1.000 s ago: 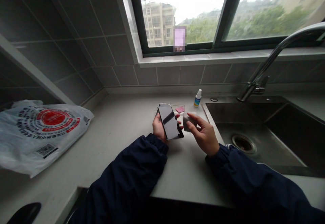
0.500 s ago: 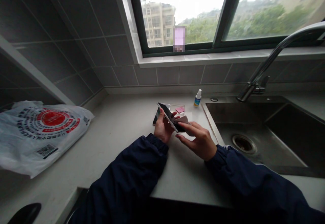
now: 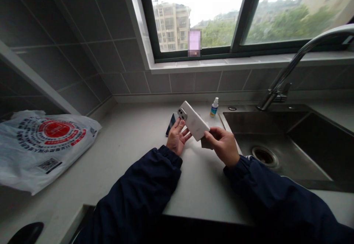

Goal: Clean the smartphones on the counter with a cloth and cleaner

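Note:
A white smartphone (image 3: pixel 195 122) is held up over the counter, its back and camera block turned toward me. My right hand (image 3: pixel 225 146) pinches its lower right corner. A grey-brown cloth (image 3: pixel 207 143) hangs from the same hand, below the phone. By the camera end is my left hand (image 3: pixel 178 137), palm up and fingers spread; its thumb and a fingertip are at the phone's edge. Behind the left hand lies a flat dark object with a pale rim (image 3: pixel 172 124), like a second phone, partly covered. A small white bottle (image 3: pixel 214 107) with a blue and yellow label stands beyond the phone.
A steel sink (image 3: pixel 279 133) with a chrome faucet (image 3: pixel 287 65) is at the right. On the left of the white counter (image 3: pixel 124 133) lies a plastic bag (image 3: pixel 55 144) with red and black print. A window (image 3: pixel 210 23) rises behind the counter.
The phone has turned over from its dark screen to its white back. My right hand has gone from the screen to the phone's corner, and my left hand's fingers have opened.

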`<state>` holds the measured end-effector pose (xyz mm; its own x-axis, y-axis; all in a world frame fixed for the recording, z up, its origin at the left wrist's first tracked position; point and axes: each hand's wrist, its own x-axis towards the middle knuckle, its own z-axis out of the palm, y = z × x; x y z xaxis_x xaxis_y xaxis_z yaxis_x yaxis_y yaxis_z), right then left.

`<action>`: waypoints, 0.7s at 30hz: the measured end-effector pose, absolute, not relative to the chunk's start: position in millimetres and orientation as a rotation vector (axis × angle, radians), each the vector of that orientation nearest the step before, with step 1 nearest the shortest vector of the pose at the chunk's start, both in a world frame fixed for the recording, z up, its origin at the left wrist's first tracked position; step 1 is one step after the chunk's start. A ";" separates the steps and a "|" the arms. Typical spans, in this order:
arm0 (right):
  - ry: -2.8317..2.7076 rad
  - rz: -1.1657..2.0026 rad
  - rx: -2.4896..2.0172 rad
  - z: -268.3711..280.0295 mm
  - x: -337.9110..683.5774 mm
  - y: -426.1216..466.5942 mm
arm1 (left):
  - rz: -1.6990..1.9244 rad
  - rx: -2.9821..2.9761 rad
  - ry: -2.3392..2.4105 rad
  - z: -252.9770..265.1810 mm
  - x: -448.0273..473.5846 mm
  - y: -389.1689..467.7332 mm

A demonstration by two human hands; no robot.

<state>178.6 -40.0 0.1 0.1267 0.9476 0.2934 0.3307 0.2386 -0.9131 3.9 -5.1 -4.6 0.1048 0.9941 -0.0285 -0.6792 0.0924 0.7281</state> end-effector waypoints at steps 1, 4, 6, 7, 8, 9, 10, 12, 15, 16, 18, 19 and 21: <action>-1.322 0.836 -1.258 -1.6 179.4 -37.0 | 1.372 0.629 0.626 -3.6 3.4 -4.8; -1.039 1.128 -1.125 -5.7 178.4 -31.0 | 1.389 0.542 0.658 -0.1 2.2 -4.3; -0.885 1.267 -1.080 -5.6 175.1 -30.6 | 1.396 0.459 0.661 1.3 1.7 -3.8; -0.830 1.325 -1.067 -4.6 173.1 -31.3 | 1.397 0.415 0.663 1.5 1.7 -3.5; -0.794 1.377 -1.056 -3.2 171.1 -32.6 | 1.397 0.377 0.657 1.7 2.1 -3.2; -0.775 1.424 -1.048 -1.6 169.1 -34.2 | 1.393 0.352 0.634 1.8 2.8 -3.1; -0.773 1.467 -1.039 0.0 167.2 -36.1 | 1.385 0.342 0.594 2.1 4.0 -3.1; -0.809 1.541 -1.021 2.1 164.0 -39.7 | 1.362 0.341 0.497 3.3 7.3 -3.8; -0.874 1.611 -1.005 2.0 160.1 -43.7 | 1.328 0.331 0.436 6.3 11.9 -5.5; -0.886 1.622 -1.005 1.4 159.0 -44.5 | 1.313 0.324 0.447 7.1 12.6 -5.9; -0.881 1.631 -1.011 0.0 157.0 -45.4 | 1.272 0.322 0.467 8.0 12.8 -6.5; -0.869 1.634 -1.015 -0.6 156.2 -45.7 | 1.248 0.321 0.471 8.0 12.4 -6.7; -0.834 1.646 -1.020 -1.3 155.0 -46.0 | 1.228 0.315 0.469 7.6 11.6 -7.0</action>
